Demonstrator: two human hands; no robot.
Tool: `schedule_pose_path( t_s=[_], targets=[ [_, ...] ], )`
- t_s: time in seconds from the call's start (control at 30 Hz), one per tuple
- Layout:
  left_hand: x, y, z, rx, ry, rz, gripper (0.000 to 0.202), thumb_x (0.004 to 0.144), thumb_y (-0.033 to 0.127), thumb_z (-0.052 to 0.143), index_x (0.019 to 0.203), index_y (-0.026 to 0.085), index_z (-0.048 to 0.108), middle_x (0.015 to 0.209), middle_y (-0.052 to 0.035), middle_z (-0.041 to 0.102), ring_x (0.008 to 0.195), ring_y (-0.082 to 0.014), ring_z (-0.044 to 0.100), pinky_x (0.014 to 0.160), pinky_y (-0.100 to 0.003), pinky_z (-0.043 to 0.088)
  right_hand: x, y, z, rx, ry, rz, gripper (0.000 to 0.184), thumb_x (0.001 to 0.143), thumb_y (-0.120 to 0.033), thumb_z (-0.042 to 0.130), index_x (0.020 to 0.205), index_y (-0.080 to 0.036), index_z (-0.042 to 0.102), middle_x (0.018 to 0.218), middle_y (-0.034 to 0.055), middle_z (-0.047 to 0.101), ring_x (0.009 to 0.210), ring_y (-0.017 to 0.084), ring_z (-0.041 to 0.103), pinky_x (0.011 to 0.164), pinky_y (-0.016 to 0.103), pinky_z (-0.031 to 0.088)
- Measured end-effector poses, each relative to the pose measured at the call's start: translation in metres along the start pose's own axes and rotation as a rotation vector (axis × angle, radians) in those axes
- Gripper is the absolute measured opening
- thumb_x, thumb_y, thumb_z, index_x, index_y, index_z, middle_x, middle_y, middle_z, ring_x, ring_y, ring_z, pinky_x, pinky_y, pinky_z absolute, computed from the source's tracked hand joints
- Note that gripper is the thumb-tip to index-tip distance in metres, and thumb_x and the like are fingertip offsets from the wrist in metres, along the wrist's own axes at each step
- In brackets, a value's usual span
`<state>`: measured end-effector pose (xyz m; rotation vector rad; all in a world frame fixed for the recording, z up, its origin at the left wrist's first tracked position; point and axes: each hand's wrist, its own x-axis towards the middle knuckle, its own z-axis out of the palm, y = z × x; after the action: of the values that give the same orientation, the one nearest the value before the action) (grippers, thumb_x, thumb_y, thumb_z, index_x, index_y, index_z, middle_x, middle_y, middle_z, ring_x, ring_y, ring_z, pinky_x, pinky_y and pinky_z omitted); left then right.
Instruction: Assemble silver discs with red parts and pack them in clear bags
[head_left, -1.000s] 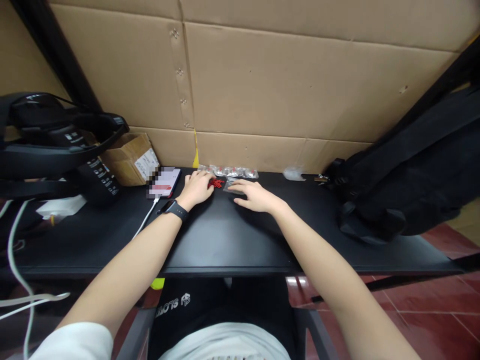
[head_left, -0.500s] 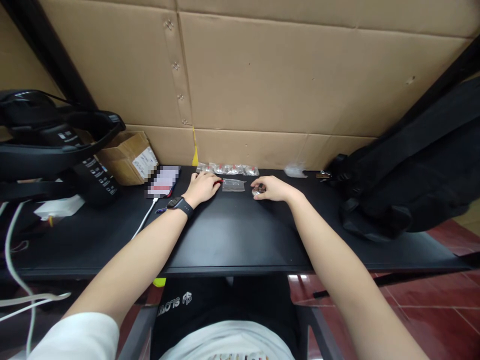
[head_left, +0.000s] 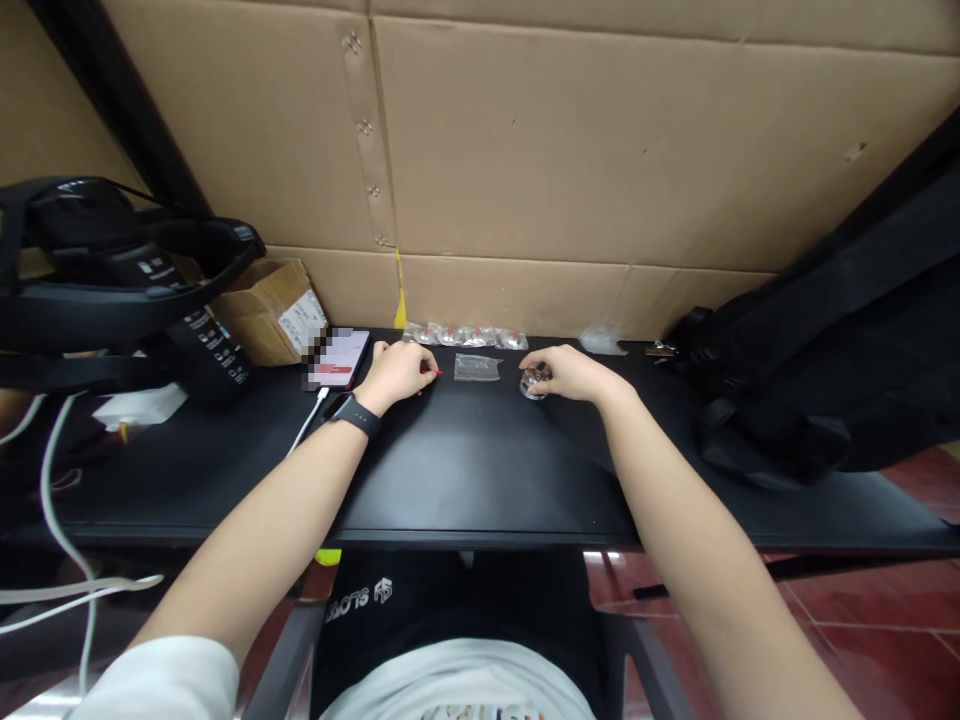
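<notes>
My left hand (head_left: 399, 373), with a dark watch on its wrist, is closed in a pinch around a small thin red piece (head_left: 439, 373). Most of that piece is hidden by the fingers. A flat clear plastic bag (head_left: 477, 368) lies on the black table (head_left: 480, 460) between my hands, touched by neither. My right hand (head_left: 568, 373) has its fingertips closed around a small clear round object (head_left: 533, 383) at table level. Behind the bag, several clear packets (head_left: 465, 337) with round contents and red bits lie in a row.
A crumpled clear bag (head_left: 602, 341) lies against the cardboard wall (head_left: 525, 150). To the left are a phone (head_left: 341, 358) on a white cable, an open cardboard box (head_left: 262, 312) and black strapped gear (head_left: 112, 290). A black bag (head_left: 840, 350) fills the right side.
My left hand has drawn slightly left and nearer me, away from the flat bag, with the red piece in its fingers. My right hand stays on the round object. The view has shifted a little.
</notes>
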<state>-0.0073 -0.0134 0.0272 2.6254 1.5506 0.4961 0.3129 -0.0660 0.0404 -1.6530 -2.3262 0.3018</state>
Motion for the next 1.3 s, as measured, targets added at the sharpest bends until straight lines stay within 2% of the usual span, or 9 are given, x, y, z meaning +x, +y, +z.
schedule_pose_path(
  t_s=[0.2, 0.3, 0.37, 0.47, 0.57, 0.73, 0.87, 1.03, 1.3],
  targets=[
    [-0.001, 0.004, -0.009, -0.097, 0.155, -0.023, 0.01, 0.089, 0.031, 0.069, 0.087, 0.027, 0.078, 0.102, -0.0028, 0.082, 0.102, -0.031, 0.071, 0.097, -0.046, 0.033, -0.002, -0.004, -0.004, 0.157, 0.249, -0.064, 0.035, 0.086, -0.03, 0.076, 0.121, -0.025, 0.075, 0.116, 0.0054, 0.078, 0.083, 0.021, 0.073, 0.083, 0.036, 0.058],
    [-0.005, 0.011, -0.015, -0.182, 0.241, 0.047, 0.013, 0.094, 0.032, 0.064, 0.09, 0.026, 0.075, 0.102, -0.0015, 0.081, 0.102, -0.0282, 0.072, 0.097, -0.045, 0.036, 0.001, -0.02, 0.004, 0.257, 0.443, -0.157, 0.038, 0.087, -0.03, 0.076, 0.124, -0.025, 0.071, 0.121, 0.0071, 0.075, 0.089, 0.022, 0.073, 0.084, 0.038, 0.059],
    [-0.008, 0.016, -0.018, -0.268, 0.272, 0.107, 0.012, 0.094, 0.033, 0.067, 0.089, 0.026, 0.075, 0.102, -0.0003, 0.081, 0.105, -0.0265, 0.071, 0.098, -0.043, 0.039, 0.002, -0.035, 0.012, 0.315, 0.499, -0.239, 0.04, 0.086, -0.03, 0.077, 0.124, -0.026, 0.07, 0.122, 0.0071, 0.074, 0.094, 0.023, 0.073, 0.082, 0.038, 0.059],
    [-0.011, 0.025, -0.02, -0.415, 0.326, 0.157, 0.008, 0.088, 0.035, 0.075, 0.088, 0.027, 0.078, 0.101, -0.0007, 0.081, 0.105, -0.0249, 0.072, 0.097, -0.039, 0.045, 0.002, -0.059, 0.021, 0.396, 0.499, -0.339, 0.04, 0.087, -0.03, 0.076, 0.127, -0.028, 0.067, 0.123, 0.007, 0.072, 0.095, 0.022, 0.074, 0.082, 0.038, 0.059],
    [-0.013, 0.033, -0.019, -0.55, 0.352, 0.14, 0.011, 0.084, 0.036, 0.079, 0.092, 0.029, 0.082, 0.102, -0.0017, 0.081, 0.102, -0.0246, 0.072, 0.098, -0.038, 0.051, -0.001, -0.079, 0.027, 0.475, 0.514, -0.389, 0.043, 0.088, -0.034, 0.076, 0.129, -0.029, 0.064, 0.131, 0.0085, 0.069, 0.1, 0.024, 0.074, 0.083, 0.037, 0.06],
    [-0.014, 0.041, -0.013, -0.653, 0.278, 0.13, 0.016, 0.089, 0.039, 0.073, 0.095, 0.027, 0.081, 0.106, -0.003, 0.079, 0.105, -0.0252, 0.07, 0.103, -0.041, 0.052, -0.004, -0.092, 0.033, 0.545, 0.573, -0.331, 0.05, 0.085, -0.039, 0.079, 0.131, -0.028, 0.062, 0.132, 0.0095, 0.069, 0.114, 0.027, 0.071, 0.092, 0.041, 0.06],
    [-0.015, 0.049, -0.011, -0.627, 0.31, 0.166, 0.013, 0.092, 0.032, 0.067, 0.094, 0.024, 0.077, 0.12, -0.0055, 0.07, 0.116, -0.0236, 0.065, 0.111, -0.041, 0.047, -0.002, -0.094, 0.036, 0.562, 0.575, -0.297, 0.051, 0.083, -0.043, 0.081, 0.129, -0.027, 0.062, 0.131, 0.0103, 0.07, 0.116, 0.028, 0.071, 0.093, 0.042, 0.06],
    [-0.017, 0.057, -0.01, -0.583, 0.335, 0.196, 0.013, 0.095, 0.028, 0.061, 0.094, 0.023, 0.073, 0.122, -0.0074, 0.065, 0.12, -0.024, 0.061, 0.111, -0.042, 0.045, -0.001, -0.095, 0.037, 0.588, 0.591, -0.29, 0.052, 0.082, -0.049, 0.081, 0.124, -0.026, 0.062, 0.126, 0.01, 0.072, 0.115, 0.028, 0.072, 0.092, 0.04, 0.06],
    [-0.025, 0.06, -0.013, -0.345, 0.442, 0.227, 0.013, 0.096, 0.028, 0.063, 0.095, 0.026, 0.075, 0.123, -0.0068, 0.065, 0.122, -0.027, 0.056, 0.105, -0.046, 0.039, -0.001, -0.094, 0.041, 0.641, 0.625, -0.188, 0.042, 0.076, -0.056, 0.084, 0.091, -0.024, 0.062, 0.107, 0.0073, 0.078, 0.1, 0.025, 0.074, 0.081, 0.034, 0.058]
  ],
)
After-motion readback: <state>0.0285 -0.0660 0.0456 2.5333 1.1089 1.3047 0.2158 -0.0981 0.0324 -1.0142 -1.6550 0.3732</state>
